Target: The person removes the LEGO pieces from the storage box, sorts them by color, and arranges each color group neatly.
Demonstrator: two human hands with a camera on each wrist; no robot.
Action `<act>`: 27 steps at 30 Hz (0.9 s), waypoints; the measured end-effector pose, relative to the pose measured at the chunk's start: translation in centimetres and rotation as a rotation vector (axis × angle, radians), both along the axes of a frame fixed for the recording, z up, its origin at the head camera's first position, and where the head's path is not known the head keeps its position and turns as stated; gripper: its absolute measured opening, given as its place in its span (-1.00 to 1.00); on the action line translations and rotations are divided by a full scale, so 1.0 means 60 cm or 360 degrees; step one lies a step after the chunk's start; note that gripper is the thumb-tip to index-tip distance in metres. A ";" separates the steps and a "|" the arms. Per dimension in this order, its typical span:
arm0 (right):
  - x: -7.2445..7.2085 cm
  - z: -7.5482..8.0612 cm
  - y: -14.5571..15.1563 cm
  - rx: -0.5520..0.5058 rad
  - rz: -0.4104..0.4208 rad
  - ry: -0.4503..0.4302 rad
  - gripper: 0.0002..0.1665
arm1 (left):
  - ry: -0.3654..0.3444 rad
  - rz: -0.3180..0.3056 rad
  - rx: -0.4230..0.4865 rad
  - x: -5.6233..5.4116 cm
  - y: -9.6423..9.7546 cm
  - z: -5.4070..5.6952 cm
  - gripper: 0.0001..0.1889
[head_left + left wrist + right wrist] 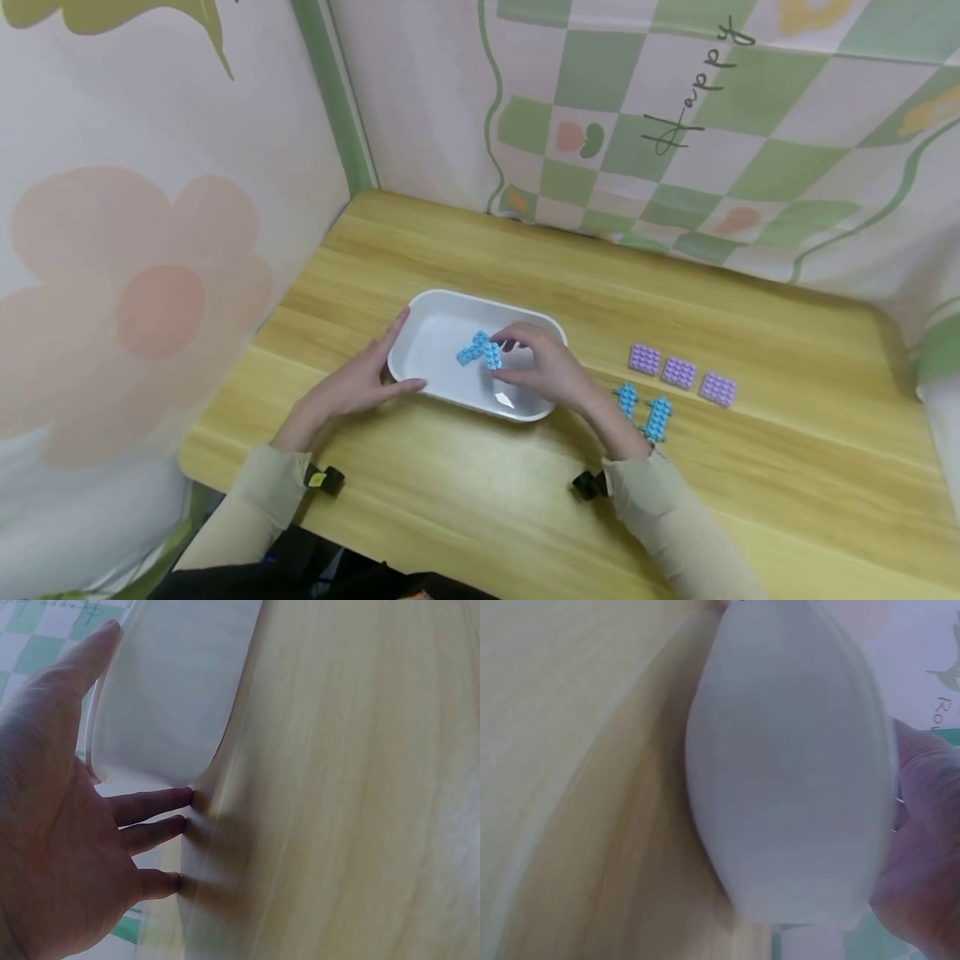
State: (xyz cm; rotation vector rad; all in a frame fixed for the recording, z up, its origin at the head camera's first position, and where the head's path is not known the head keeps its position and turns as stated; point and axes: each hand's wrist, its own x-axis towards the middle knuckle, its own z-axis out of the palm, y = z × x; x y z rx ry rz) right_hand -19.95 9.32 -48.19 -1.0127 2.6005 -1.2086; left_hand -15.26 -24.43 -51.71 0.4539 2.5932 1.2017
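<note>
Seen from above, a white tray (442, 329) sits on a wooden table (480, 492); read it as a clock face, twelve at its far side. Near its centre are two light-blue studded pieces. The right hand (546, 367), reaching in from between three and four o'clock, pinches one blue piece (492, 356) between fingers and thumb. The other blue piece (471, 352) touches it at ten o'clock; whether they are joined, I cannot tell. The left hand (367, 379) steadies the tray, its digits straight and spread apart, around the end between eight and ten o'clock.

Outside the tray, beyond three o'clock, lie three purple blocks (678, 372) in a row, with more blue pieces (657, 419) just nearer the person.

The blue pieces look like light, stiff plastic, probably not slippery thanks to their studs, though their thin side prongs could snag or snap. The long flat sides seem the best place for fingertips. The tray, smooth and probably light, could slide, so its rim at nine o'clock suits a steadying hand.
</note>
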 end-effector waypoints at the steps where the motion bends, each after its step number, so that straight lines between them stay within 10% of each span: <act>1: 0.004 0.003 0.003 -0.0021 -0.0005 -0.0008 -0.48 | 0.0005 -0.0003 0.0000 0.000 0.000 0.000 0.28; 27: 0.116 0.008 0.191 -0.0029 -0.0458 0.0190 -0.41 | 0.0014 0.0013 -0.0040 0.004 0.001 0.004 0.26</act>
